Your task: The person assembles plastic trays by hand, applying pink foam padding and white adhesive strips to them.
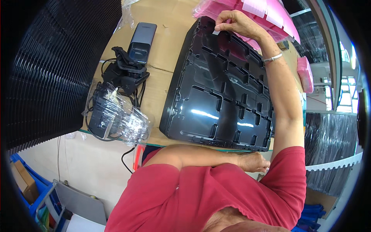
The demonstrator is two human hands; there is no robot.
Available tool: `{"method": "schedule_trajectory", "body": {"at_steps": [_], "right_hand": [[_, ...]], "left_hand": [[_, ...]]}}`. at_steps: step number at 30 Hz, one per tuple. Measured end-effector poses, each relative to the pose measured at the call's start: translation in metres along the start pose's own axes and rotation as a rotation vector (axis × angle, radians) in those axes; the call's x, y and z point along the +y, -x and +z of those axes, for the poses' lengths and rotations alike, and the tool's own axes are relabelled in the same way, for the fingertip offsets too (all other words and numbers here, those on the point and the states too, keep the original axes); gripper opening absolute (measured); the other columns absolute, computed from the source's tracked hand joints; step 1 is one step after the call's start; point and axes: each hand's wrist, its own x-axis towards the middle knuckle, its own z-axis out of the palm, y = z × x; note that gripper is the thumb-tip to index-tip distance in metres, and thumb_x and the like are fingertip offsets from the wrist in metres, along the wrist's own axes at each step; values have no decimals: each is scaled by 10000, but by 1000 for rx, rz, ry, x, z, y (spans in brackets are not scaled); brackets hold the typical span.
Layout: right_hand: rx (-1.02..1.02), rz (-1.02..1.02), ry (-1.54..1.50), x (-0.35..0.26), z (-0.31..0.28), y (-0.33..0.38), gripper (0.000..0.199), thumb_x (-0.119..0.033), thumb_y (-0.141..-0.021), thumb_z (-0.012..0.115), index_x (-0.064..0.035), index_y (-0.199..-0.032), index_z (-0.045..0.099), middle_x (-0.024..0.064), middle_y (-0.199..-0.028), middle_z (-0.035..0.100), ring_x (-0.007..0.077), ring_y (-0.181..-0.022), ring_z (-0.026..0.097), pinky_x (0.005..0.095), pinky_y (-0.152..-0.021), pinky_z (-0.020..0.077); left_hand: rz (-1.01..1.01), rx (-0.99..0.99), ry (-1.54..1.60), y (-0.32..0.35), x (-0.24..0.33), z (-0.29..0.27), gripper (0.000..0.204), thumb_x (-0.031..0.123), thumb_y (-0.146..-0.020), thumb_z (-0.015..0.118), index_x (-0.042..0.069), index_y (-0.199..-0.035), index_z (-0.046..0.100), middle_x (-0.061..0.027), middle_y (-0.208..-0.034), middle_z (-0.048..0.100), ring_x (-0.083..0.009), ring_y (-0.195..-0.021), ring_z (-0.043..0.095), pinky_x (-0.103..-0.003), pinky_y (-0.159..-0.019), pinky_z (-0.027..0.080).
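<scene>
In a bright room, a tan worktable (170, 40) spreads before the seated or standing person; which one, I cannot tell. At its left side rises one tall stack of black trays (58, 65). On its near right part, close to the front edge, lies a black moulded tray (220, 89), perhaps the top of several nested ones.

The right hand (239, 24) reaches over this tray and pinches a small white piece (216, 33) between thumb and finger, at the tray's far left corner. The left hand (253, 162) is curled beside the near edge; I cannot tell if it grasps anything. A white notched strip (336, 164) extends at the right.

The work on this tray seems to be halfway: the piece is brought to the corner, but the pinch is not released, so the placing is probably left to finish. I see no other such piece on the tray.

By count, there are one grey-and-black handheld device (142, 42), one black stand (125, 69), one plastic-wrapped bundle (116, 114), one white piece and one strip. The pink trays (266, 15) beyond the far right corner overlap too much for counting.
</scene>
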Motion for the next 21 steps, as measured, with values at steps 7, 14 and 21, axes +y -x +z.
{"method": "schedule_trajectory", "body": {"at_steps": [7,14,21], "right_hand": [[68,-48,-98,18,7,-5,209,-260,-848,701,-57,-875,662,-30,-791,626,64,-772,546,237,-704,441],[2,-16,-83,-4,-9,8,201,-256,-848,696,-58,-863,664,-29,-792,629,76,-770,563,232,-702,447],[58,-78,-1,0,11,-3,186,-234,-827,707,-56,-848,659,-8,-796,621,108,-761,554,270,-698,449]], "left_hand": [[-5,-34,2,-1,-1,3,200,186,-846,638,4,-863,557,-190,-699,637,-383,-693,641,-456,-610,489],[63,-9,41,-1,-10,7,237,208,-849,626,-12,-846,538,-219,-648,605,-395,-649,638,-451,-546,487],[90,-10,36,0,-6,3,212,196,-843,621,-1,-846,540,-215,-631,599,-393,-638,636,-451,-550,485]]}}
